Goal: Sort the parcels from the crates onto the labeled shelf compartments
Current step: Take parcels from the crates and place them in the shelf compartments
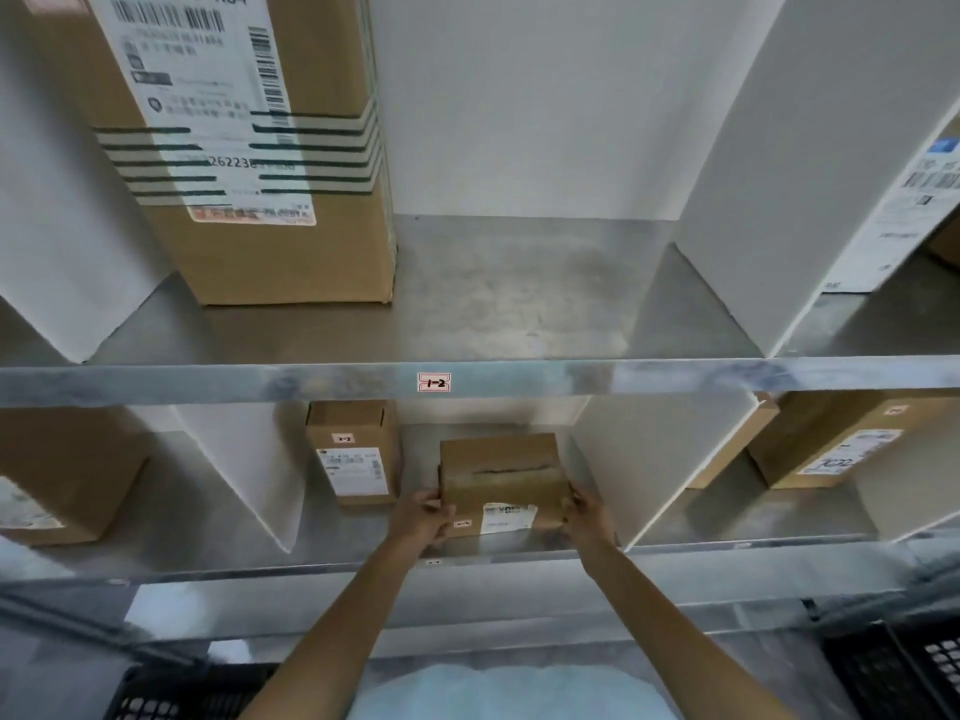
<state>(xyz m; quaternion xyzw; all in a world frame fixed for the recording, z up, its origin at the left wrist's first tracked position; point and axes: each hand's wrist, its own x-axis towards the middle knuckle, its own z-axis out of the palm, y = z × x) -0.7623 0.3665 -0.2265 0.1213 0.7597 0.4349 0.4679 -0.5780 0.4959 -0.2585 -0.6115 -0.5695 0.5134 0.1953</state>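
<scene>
Gripping the cardboard parcel [501, 480], left hand [421, 517] and right hand [587, 514] are curling fingers round its ends. It's being held inside the lower shelf [332, 532], beside another box [353, 454].

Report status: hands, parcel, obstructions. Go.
Both on: left hand and right hand grip the parcel by its ends. Parcel in middle compartment of lower shelf. An upright box left of it, apart; nothing blocking.
</scene>
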